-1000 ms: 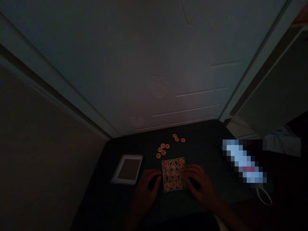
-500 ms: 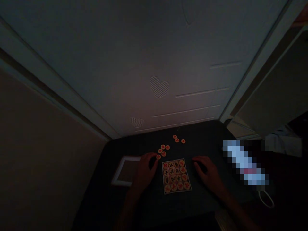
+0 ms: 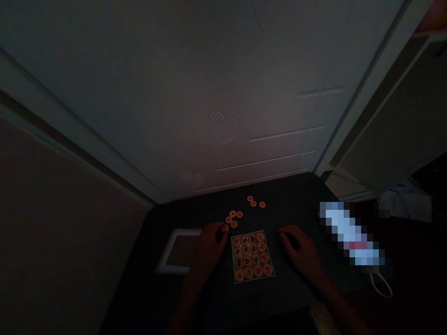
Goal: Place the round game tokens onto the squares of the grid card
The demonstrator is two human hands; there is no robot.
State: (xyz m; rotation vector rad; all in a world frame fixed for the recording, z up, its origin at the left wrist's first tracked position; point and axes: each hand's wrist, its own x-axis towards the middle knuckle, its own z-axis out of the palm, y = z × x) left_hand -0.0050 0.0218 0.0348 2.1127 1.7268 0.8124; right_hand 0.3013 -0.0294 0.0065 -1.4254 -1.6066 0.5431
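Note:
A square tray [image 3: 253, 278] on the dark table holds rows of round Chinese chess pieces with red and black characters. Just beyond the tray's far left corner, the fingertips of my left hand [image 3: 210, 244] close on a loose red-lettered Chinese chess piece [image 3: 225, 228], partly covering it. Several more loose pieces [image 3: 233, 224] lie right beside those fingers. Right of the tray, my right hand [image 3: 299, 246] rests with thumb and forefinger apart, holding nothing. The light is dim, so finger contact is hard to make out.
A pale-rimmed rectangular frame or lid [image 3: 174, 251] lies left, partly under my left hand and forearm. Three pieces [image 3: 253, 204] sit farther back. A blurred bright object [image 3: 351, 235] with a white loop is on the right. A white panel [image 3: 195, 139] with raised hearts stands behind the table.
The view has shifted slightly, so everything sits a little farther left. My left fingertips have come over the nearest loose piece. My right hand has hardly moved.

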